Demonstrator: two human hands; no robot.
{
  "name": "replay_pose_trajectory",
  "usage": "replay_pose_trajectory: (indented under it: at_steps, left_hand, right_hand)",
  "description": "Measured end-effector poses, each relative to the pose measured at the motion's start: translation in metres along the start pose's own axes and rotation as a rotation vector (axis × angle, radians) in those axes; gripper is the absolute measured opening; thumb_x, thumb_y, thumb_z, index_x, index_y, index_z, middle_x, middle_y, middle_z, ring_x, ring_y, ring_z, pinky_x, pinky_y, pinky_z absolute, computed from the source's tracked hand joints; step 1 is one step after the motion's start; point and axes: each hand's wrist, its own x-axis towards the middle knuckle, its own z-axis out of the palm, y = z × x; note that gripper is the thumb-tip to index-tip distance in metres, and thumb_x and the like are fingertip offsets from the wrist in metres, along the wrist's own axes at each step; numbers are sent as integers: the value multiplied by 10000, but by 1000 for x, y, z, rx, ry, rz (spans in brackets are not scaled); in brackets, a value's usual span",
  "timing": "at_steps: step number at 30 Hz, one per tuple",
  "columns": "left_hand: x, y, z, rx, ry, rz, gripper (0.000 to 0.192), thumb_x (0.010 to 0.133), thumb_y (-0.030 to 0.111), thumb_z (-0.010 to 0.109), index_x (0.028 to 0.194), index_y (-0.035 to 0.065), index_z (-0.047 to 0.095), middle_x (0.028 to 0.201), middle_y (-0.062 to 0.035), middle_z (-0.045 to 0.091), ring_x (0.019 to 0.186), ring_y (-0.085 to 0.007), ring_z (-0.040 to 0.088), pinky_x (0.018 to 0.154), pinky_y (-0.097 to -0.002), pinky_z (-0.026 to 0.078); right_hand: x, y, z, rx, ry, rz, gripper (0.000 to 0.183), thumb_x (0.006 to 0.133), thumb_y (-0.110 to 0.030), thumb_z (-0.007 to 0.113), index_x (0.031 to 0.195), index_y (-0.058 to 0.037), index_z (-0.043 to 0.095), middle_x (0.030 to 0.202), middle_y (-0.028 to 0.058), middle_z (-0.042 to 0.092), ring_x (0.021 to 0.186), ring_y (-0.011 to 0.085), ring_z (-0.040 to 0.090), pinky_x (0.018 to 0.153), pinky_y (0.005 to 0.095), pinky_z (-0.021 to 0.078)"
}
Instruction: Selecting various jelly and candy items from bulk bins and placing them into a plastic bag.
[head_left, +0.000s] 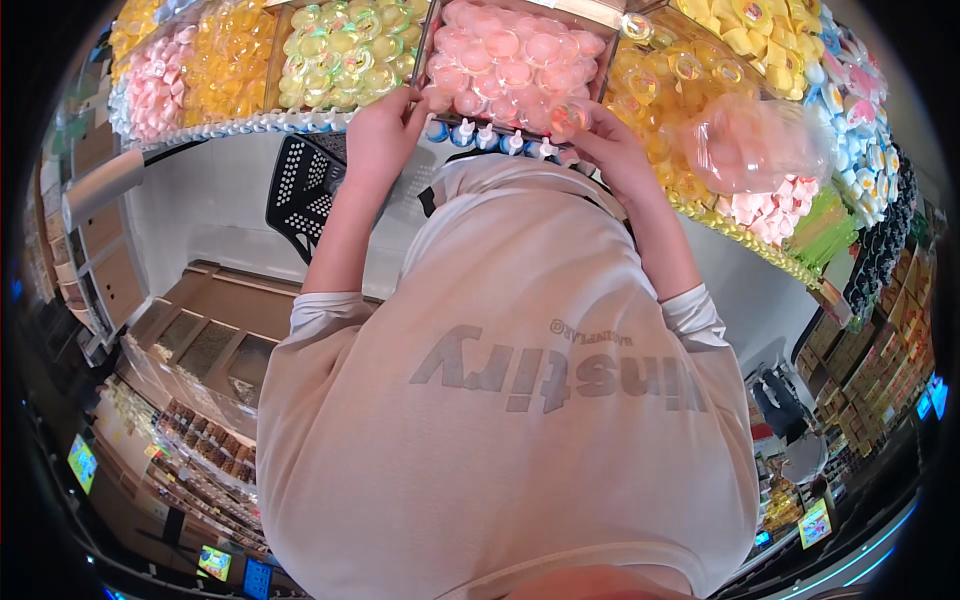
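My right hand (613, 147) pinches a small round clear cup (571, 118) with a coloured label at the front right corner of a bin. Several pink cups in clear packaging (510, 64) fill that bin. My left hand (382, 133) is at the bin's front left corner, its thumb and fingers drawn together by the divider between the pink cups and the pale green cups (341, 56). Whether it grips anything there is hidden. Below the bin runs a row of blue and white wrapped pieces (487, 136).
Amber cups (645, 82) fill the bin on the right, with a clear bag of pink pieces (750, 146) over it. Yellow packs (772, 37) lie farther back. A black perforated basket (300, 187) is below my left forearm. A person (791, 420) is at lower right.
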Motion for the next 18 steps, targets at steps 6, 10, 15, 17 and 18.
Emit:
replay_pose_trajectory:
  at_steps: [6,10,15,17,18]
  left_hand:
    - [-30,0,25,-75,-78,-3,220,896,216,697,1075,89,705,797,-128,697,693,-287,686,628,-395,529]
    - [-36,10,52,-103,-133,57,387,889,234,687,1258,124,644,873,-121,714,771,-312,702,679,-434,551]
    - [-34,13,81,-80,-152,64,342,910,241,654,1219,105,596,994,-149,706,888,-355,686,736,-472,548]
    - [-33,9,90,-69,-161,38,271,926,228,626,1159,93,596,993,-154,701,886,-364,682,735,-483,543]
    - [-33,5,94,-73,-159,27,253,931,223,615,1146,90,593,985,-159,699,884,-370,680,735,-489,540]
  right_hand:
    - [49,16,16,-578,-50,-121,457,894,-183,736,1288,-7,583,1126,74,680,1013,174,667,846,329,544]
    - [77,25,33,-853,-84,-463,388,862,-197,752,1188,-18,640,1124,96,687,1067,266,651,922,364,517]
    - [85,28,44,-941,-77,-497,316,837,-129,746,1136,-57,672,1140,118,677,1073,297,646,939,375,515]
    - [88,34,42,-944,-72,-504,316,828,-93,737,1137,-62,673,1136,119,675,1075,298,646,941,379,515]
    - [86,34,43,-935,-85,-488,321,824,-75,731,1140,-60,672,1133,119,675,1075,297,646,941,380,515]
